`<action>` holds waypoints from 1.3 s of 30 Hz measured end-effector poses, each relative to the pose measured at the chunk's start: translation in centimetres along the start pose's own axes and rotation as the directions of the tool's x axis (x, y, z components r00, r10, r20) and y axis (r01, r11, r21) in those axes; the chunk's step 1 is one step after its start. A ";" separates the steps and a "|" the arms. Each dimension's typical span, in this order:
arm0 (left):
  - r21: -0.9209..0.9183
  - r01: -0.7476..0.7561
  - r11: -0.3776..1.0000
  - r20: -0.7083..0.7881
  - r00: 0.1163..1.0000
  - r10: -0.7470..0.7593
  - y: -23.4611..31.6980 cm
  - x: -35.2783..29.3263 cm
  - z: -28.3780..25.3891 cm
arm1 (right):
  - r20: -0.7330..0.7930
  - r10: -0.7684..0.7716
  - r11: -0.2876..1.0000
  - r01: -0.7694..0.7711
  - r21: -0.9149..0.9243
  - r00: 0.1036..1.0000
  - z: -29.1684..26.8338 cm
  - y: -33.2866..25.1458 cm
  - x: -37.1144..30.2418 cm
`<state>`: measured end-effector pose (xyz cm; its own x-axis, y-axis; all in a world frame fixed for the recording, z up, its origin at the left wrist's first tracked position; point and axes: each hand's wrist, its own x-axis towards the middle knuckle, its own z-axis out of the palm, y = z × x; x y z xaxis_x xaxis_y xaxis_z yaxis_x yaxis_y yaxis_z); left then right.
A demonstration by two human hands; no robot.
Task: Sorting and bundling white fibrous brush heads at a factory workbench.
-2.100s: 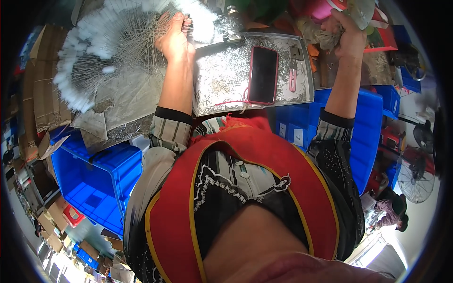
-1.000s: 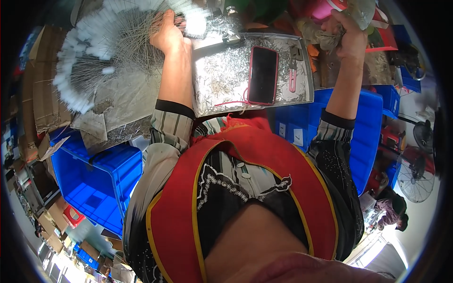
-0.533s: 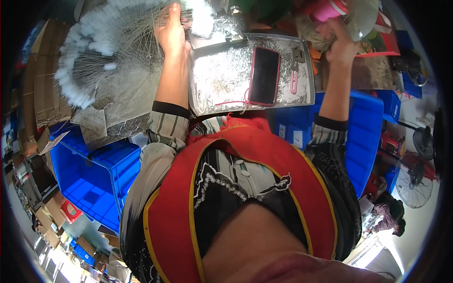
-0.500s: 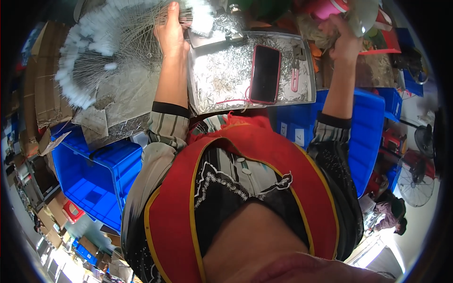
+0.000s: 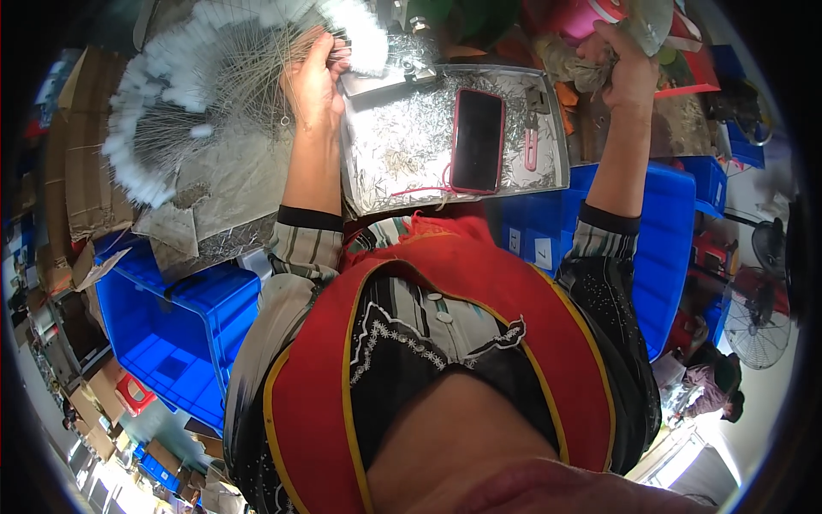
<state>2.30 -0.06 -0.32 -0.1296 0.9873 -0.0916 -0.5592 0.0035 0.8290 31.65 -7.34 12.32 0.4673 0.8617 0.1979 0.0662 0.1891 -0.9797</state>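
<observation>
My left hand (image 5: 313, 88) is closed around several thin wire stems of white-tipped brushes (image 5: 205, 73), thumb pointing up. The brushes fan out in a wide arc at the far left, white bristle ends outward. At the far right, my right hand (image 5: 632, 70) has its fingers curled against a greyish crumpled bundle (image 5: 591, 75), whose kind I cannot make out. Between my hands lies a shallow white tray (image 5: 402, 193) strewn with short bits of metal wire. Within it rest a phone (image 5: 478, 141) with a pink case and a pink-handled cutter (image 5: 532, 147).
Beyond the tray stands a small metal fixture (image 5: 390, 81). A pink round container (image 5: 578, 21) is near my right hand. Blue crates (image 5: 158, 330) flank me on both sides. Cardboard (image 5: 90, 163) edges the left, and a standing fan (image 5: 755, 317) is at the right.
My left thumb has come lower and bent in toward the wires. My right hand has shifted slightly. The view has tilted a little, so the tray sits lower.
</observation>
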 end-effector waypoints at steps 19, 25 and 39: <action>-0.002 -0.034 0.999 -0.019 0.999 0.034 -0.3 0.1 0.1 | 0.086 -0.421 0.900 0.427 -0.082 0.903 0.2 6.7 -0.5; -0.026 -0.058 0.998 -0.028 0.998 0.058 -0.7 0.1 0.2 | 0.006 -0.082 0.988 0.080 0.132 0.997 -0.1 2.1 -0.3; -0.023 -0.071 0.997 -0.078 0.995 0.069 -0.8 0.3 0.7 | -0.015 -0.326 0.943 0.326 0.066 0.945 -0.6 5.8 0.1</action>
<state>3.24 0.32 -0.61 -0.2315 0.9698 -0.0766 -0.5674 -0.0706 0.8204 32.61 -6.41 6.62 0.4332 0.7461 0.5056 0.1563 0.4903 -0.8574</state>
